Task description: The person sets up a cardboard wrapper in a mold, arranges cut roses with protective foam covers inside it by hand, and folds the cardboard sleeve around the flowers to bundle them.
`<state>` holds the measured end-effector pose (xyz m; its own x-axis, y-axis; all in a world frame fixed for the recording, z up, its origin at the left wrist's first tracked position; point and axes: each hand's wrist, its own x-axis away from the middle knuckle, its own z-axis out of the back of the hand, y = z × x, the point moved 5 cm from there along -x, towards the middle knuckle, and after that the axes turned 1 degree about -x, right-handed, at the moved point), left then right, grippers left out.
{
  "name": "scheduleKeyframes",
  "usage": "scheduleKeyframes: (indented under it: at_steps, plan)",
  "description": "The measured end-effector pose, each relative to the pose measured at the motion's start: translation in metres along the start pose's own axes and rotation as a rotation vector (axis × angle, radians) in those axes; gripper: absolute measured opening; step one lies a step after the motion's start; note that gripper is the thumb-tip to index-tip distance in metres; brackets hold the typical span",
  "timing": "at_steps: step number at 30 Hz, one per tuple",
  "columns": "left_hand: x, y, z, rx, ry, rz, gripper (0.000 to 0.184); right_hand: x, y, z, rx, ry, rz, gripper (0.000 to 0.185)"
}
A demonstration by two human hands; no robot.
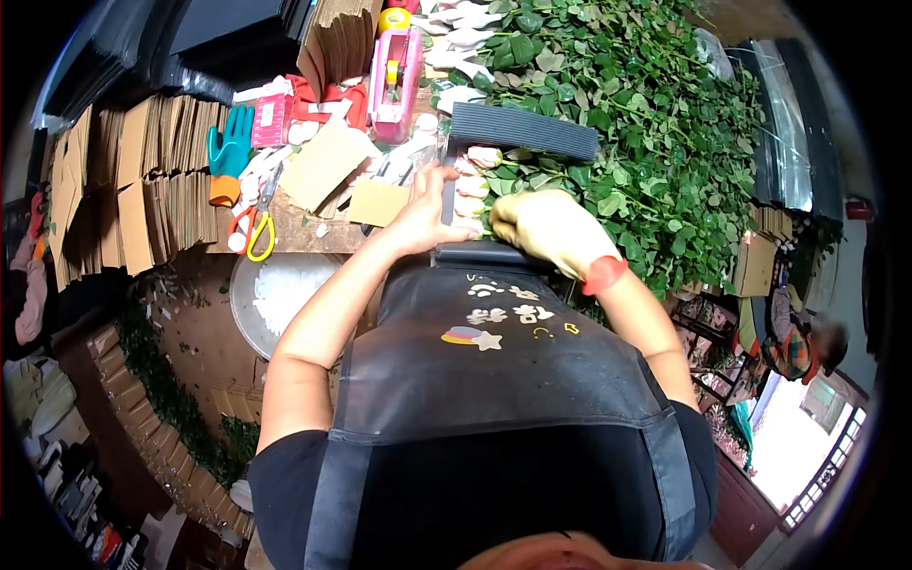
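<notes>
Pale pink roses point(470, 187) lie in a short row, heads to the left, on dark corrugated card point(521, 130), part of which stands folded up behind them. My bare left hand point(425, 211) rests at the card's left edge, fingers and thumb apart, the thumb tip beside the lowest rose head. On my right hand point(543, 228) is a pale yellow glove with a red cuff. Its fingers are curled around the stem side of the lowest rose; the stem itself is mostly hidden. Beside my left hand lies a tan cardboard piece point(379, 202).
Leafy rose stems point(627, 123) heap over the table's right side. Left of my hands are scissors point(255, 228), a teal glove point(231, 142), a pink tape dispenser point(395, 85) and stacked cardboard point(142, 180). A round white container point(249, 313) stands below the table edge. Another person point(803, 347) is at far right.
</notes>
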<state>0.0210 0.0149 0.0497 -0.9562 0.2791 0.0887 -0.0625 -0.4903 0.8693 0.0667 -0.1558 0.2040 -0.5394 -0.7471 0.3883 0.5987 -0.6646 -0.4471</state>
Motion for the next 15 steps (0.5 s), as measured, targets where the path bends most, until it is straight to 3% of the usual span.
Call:
scheduleKeyframes:
  at_steps: [2,6,7,10,13,15]
  plan:
    - [0.004,0.004,0.0,0.035,0.01,0.046,0.11,0.006,0.003,0.002,0.026,0.274,-0.083,0.022]
    - [0.0,0.0,-0.004,0.082,-0.032,0.066,0.106,-0.018,0.019,-0.039,-0.01,0.17,-0.11,0.02]
    - [0.0,0.001,-0.004,0.087,-0.025,0.057,0.106,-0.018,0.015,-0.037,-0.037,0.295,-0.025,0.019]
    - [0.001,0.001,-0.002,0.099,-0.049,0.052,0.104,-0.02,0.012,-0.038,-0.017,0.263,0.004,0.016]
    - [-0.002,-0.004,-0.002,0.145,-0.066,0.084,0.1,-0.025,0.011,-0.042,0.115,0.181,-0.046,0.013]
    - [-0.001,-0.012,-0.005,0.208,-0.063,0.099,0.094,-0.024,0.011,-0.041,0.176,0.242,-0.032,0.012]
